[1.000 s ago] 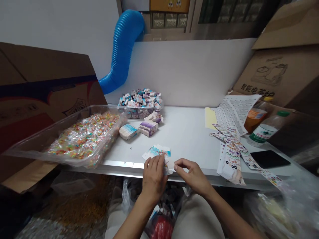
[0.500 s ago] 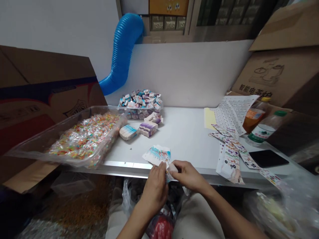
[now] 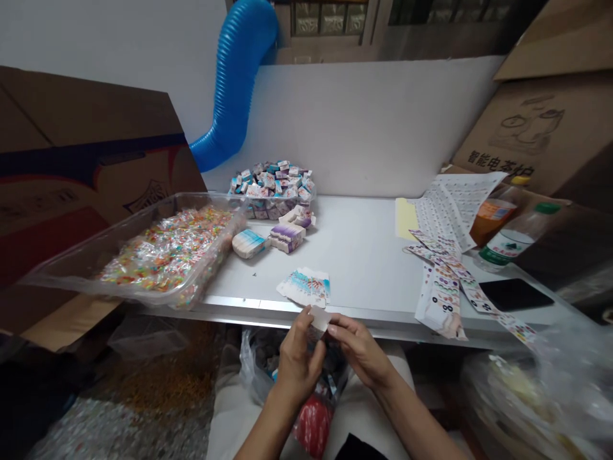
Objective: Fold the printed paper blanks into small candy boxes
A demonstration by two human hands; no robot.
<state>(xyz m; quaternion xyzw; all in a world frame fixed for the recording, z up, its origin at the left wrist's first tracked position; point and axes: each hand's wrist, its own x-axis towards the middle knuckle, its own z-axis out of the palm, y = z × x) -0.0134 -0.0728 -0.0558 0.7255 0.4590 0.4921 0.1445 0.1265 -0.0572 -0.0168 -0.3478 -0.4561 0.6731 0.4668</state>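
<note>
Just off the table's front edge, my left hand (image 3: 297, 359) pinches a small white card piece (image 3: 319, 318) by its left side. The fingertips of my right hand (image 3: 360, 348) close on the right edge of the same card piece. Its pale, plain side faces me. Right behind it on the table lies a fanned stack of flat printed cards (image 3: 306, 287) in white and blue. Farther back are a blue-and-white stack (image 3: 249, 243) and purple-and-white stacks (image 3: 287, 237) of similar cards. Below my hands, on my lap, a plastic bag (image 3: 253, 365) holds small items and something red.
A clear tray (image 3: 191, 287) of wrapped colourful bits stands left, with a tub of small printed boxes (image 3: 272, 191) behind. Sticker strips (image 3: 438, 297), a phone (image 3: 514, 295) and a green-capped bottle (image 3: 507, 246) lie or stand right. Cardboard boxes (image 3: 158, 134) flank the table.
Both hands have drawn back a little from the table edge and lifted the card piece, which now shows its plain side. The view has tipped slightly downward.
</note>
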